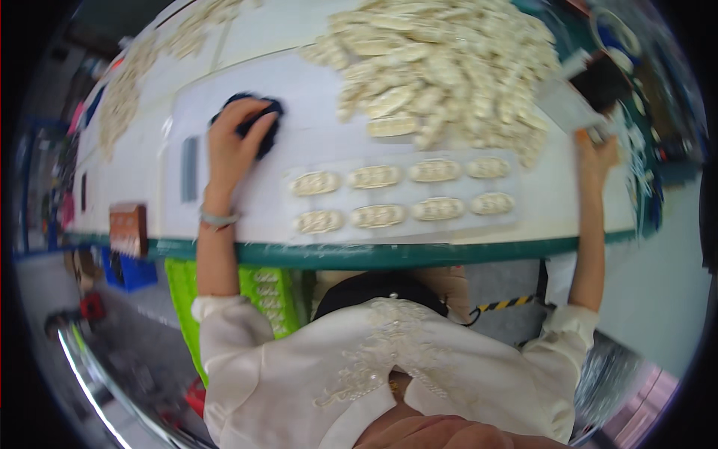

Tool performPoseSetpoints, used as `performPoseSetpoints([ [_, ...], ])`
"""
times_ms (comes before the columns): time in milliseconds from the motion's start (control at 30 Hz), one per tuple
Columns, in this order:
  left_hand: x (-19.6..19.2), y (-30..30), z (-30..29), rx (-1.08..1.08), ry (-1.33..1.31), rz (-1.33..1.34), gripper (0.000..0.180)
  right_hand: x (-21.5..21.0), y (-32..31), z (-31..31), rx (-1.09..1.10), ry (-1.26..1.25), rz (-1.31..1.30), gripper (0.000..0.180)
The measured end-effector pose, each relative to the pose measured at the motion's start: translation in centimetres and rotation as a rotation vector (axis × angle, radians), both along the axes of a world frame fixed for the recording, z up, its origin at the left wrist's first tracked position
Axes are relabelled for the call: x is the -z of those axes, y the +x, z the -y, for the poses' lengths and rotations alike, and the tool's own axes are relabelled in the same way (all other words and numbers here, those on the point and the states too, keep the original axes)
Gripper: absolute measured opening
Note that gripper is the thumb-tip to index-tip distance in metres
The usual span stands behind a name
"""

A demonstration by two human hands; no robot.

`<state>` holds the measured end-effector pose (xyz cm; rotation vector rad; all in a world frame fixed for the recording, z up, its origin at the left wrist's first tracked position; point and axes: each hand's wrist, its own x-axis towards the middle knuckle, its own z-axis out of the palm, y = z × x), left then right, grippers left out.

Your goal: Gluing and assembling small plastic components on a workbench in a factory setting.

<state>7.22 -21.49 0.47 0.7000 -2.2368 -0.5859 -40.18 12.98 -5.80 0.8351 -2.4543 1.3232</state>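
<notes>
My left hand (238, 138) is closed on a dark blue, bunched cloth-like wad (267, 136) resting on the white sheet. At the table's right side, my right hand (596, 156) has its fingers curled together around something small and greyish that I cannot make out. Just beyond it lie a white card (561, 101) and a dark, flat rectangular thing (600, 81). Between my hands, a clear sheet (407, 191) carries several cream oval pieces (376, 176) with raised ornament, set in two rows.
A large heap of cream oval pieces (449, 67) covers the far middle, with more scattered at far left. A grey-blue strip (189, 169) and a brown block (129, 229) lie at left. The green table edge (359, 256) runs before me; a bright green tray (262, 299) sits below it.
</notes>
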Motion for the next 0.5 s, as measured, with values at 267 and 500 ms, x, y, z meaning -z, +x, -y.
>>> performPoseSetpoints([
  [267,-0.6,0.3,-1.3,0.257,-0.008,0.046,0.022,-0.5,1.7,-1.0,-0.21,-0.134,0.231,0.071],
  [500,-1.4,1.3,-1.8,0.436,0.079,0.049,0.019,-3.1,9.8,-3.3,-0.106,0.015,0.346,0.073],
])
